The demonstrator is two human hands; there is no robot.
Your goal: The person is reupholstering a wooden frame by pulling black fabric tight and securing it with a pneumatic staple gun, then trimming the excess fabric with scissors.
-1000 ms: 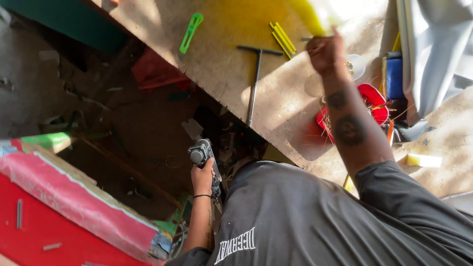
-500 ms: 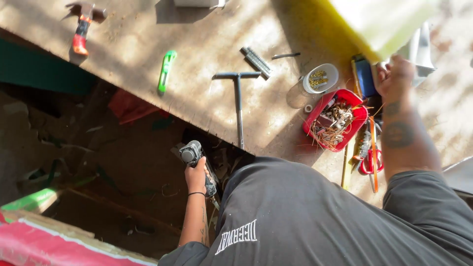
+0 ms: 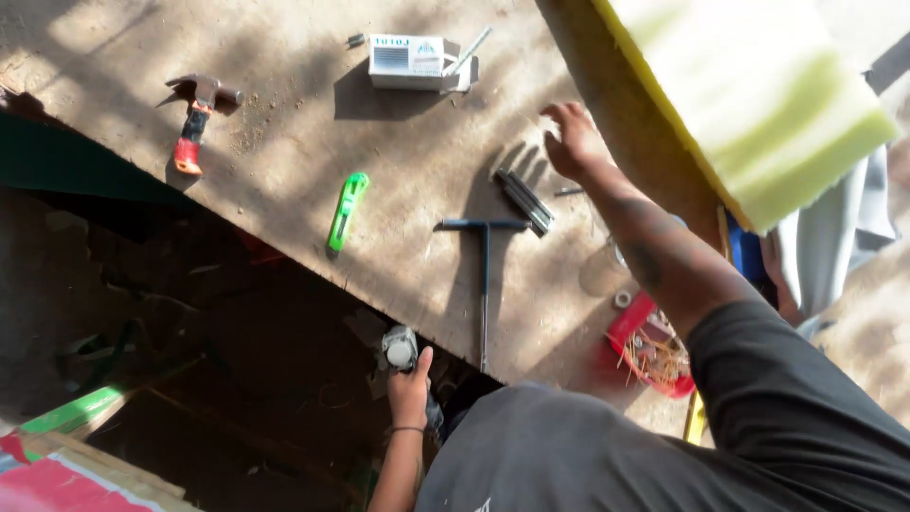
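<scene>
The left hand (image 3: 409, 386) is closed around a grey power tool (image 3: 400, 349), thumb up along its side, holding it below the edge of the wooden workbench (image 3: 284, 152), over the dark space under it. The tool's round end faces up, just above the knuckles.

The right hand (image 3: 572, 140) reaches out over the bench with fingers loosely spread and curled down, holding nothing. Just beside it, toward the wrist side, lies a bundle of dark metal rods (image 3: 525, 200); a T-shaped metal handle tool (image 3: 483, 275) lies a little nearer the body. Farther to the left of that hand are a green utility knife (image 3: 346, 210) and a red-handled hammer (image 3: 196, 121). Beyond the fingertips sits 1 small white box (image 3: 408, 59). Under the forearm stands a red tray of small parts (image 3: 652, 349). A yellow-green foam block (image 3: 758, 95) lies to the hand's right.
</scene>
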